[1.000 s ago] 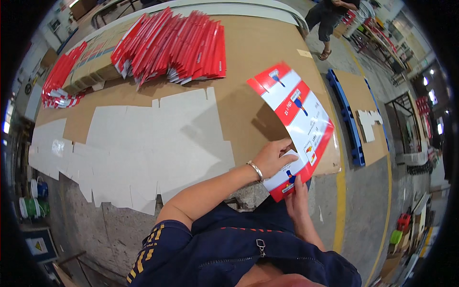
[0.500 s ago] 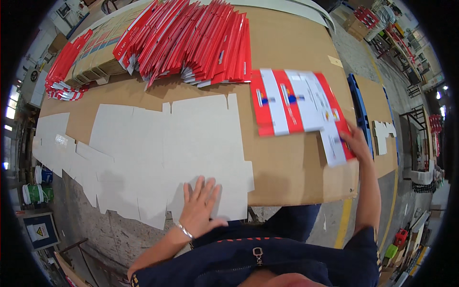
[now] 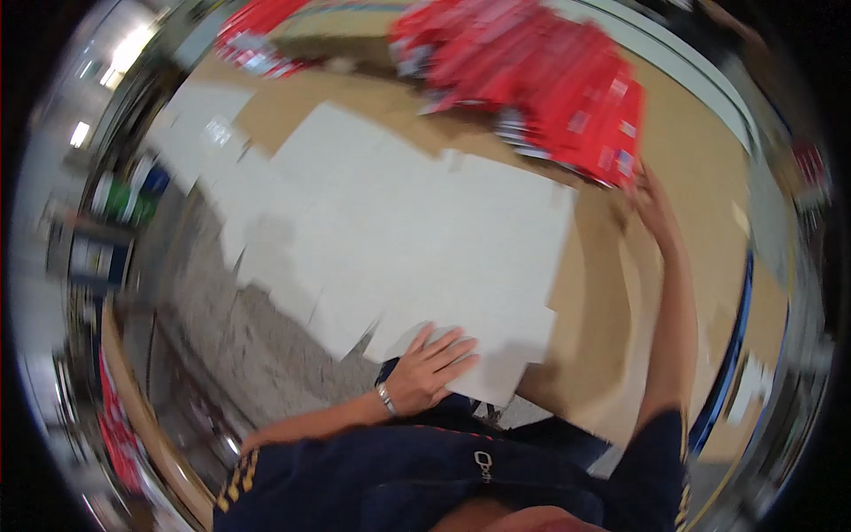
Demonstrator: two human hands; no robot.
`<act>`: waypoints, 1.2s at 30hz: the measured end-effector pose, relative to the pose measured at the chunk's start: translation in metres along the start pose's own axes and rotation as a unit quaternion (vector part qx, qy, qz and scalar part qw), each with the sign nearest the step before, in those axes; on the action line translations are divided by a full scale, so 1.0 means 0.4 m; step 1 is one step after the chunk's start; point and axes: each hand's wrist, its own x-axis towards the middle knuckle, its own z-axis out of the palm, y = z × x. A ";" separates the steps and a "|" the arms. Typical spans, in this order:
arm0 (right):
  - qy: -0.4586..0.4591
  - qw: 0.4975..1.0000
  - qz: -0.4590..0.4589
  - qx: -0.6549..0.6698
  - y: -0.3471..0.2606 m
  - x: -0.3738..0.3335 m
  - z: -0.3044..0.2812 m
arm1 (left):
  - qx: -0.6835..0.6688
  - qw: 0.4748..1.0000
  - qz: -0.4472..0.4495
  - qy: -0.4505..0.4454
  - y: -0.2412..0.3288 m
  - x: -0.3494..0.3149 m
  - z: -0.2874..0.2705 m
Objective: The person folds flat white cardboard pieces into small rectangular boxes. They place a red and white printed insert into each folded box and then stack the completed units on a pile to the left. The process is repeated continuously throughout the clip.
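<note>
My left hand (image 3: 436, 368) lies flat, fingers spread, on an unfolded sheet of white cardboard (image 3: 390, 239) near the table's front edge. At the far right my right arm reaches forward, and my right hand (image 3: 651, 204) is at the right end of a long row of red flat-folded cartons (image 3: 550, 89). Its fingertips meet the last carton there, but motion blur hides whether they grip it.
Brown cardboard covers the table (image 3: 603, 293) beneath the sheets. A smaller bunch of red cartons (image 3: 257, 40) is at the far left, beside a brown bundle (image 3: 341, 31). A blue-edged board (image 3: 731, 346) stands off the table's right side.
My right hand has gone from the red-and-white printed carton at right to the end of the red row. That carton no longer lies on the brown surface. The whole view has swung.
</note>
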 end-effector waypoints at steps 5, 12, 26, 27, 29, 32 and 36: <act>-0.206 0.932 -0.245 -0.171 -0.434 -0.466 0.213 | -0.009 0.988 0.095 0.119 0.006 0.023 -0.015; -0.148 0.977 -0.136 -0.078 -0.495 -0.660 0.240 | 0.020 0.977 0.142 0.154 0.037 -0.015 -0.023; 0.088 0.994 -0.056 0.019 -0.384 -0.726 0.326 | 0.119 0.958 0.138 0.220 0.022 -0.162 -0.052; 0.081 0.995 -0.060 0.029 -0.391 -0.724 0.327 | 0.123 0.973 0.084 0.178 -0.009 -0.161 -0.044; 0.093 0.992 -0.062 0.061 -0.383 -0.721 0.338 | 0.149 0.977 -0.139 0.065 -0.060 -0.173 -0.015; 0.135 0.987 -0.038 0.076 -0.358 -0.716 0.347 | 0.215 0.959 -0.171 0.075 -0.115 -0.195 0.004; 0.205 0.976 -0.045 0.055 -0.383 -0.688 0.338 | 0.183 0.965 -0.156 0.108 -0.124 -0.191 0.013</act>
